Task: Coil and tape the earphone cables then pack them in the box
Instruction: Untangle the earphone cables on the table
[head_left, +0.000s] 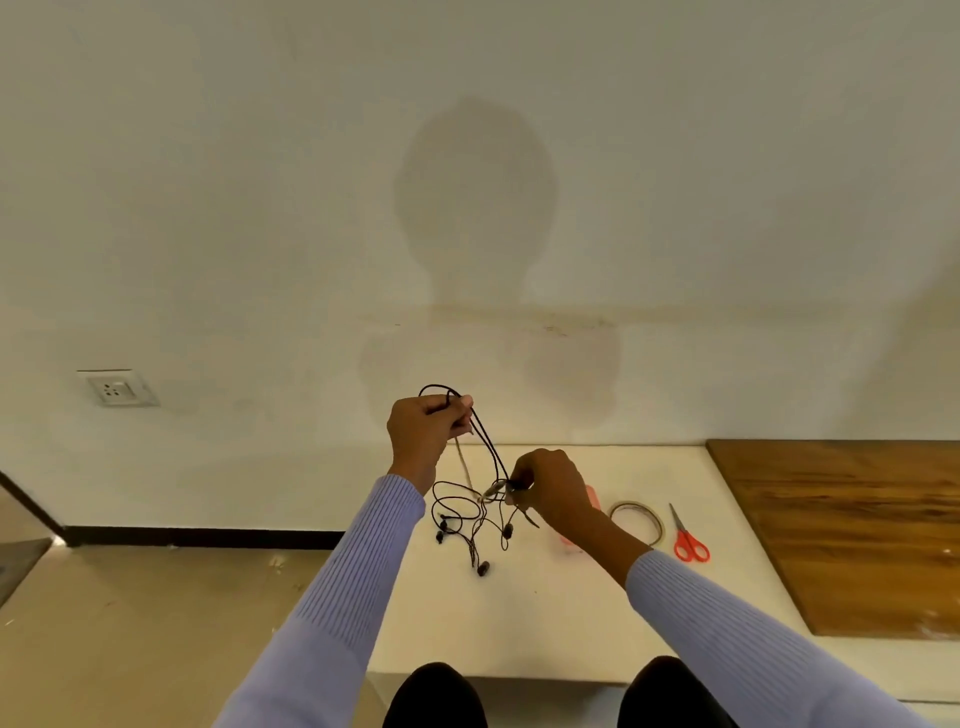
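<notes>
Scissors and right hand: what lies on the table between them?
In the head view, a roll of tape lies flat on the white table, between the right hand and the red-handled scissors.

This looks like a plain room in a home or a small office; which one cannot be told. A big bare wall fills the top of the frame. A white wall socket sits at the middle left. A dark strip runs along the bottom of the wall, above a tan floor at the lower left. A low white surface stands in the lower middle, with a brown wooden board at the right. Red scissors and a roll of tape lie on it, like craft things.
</notes>
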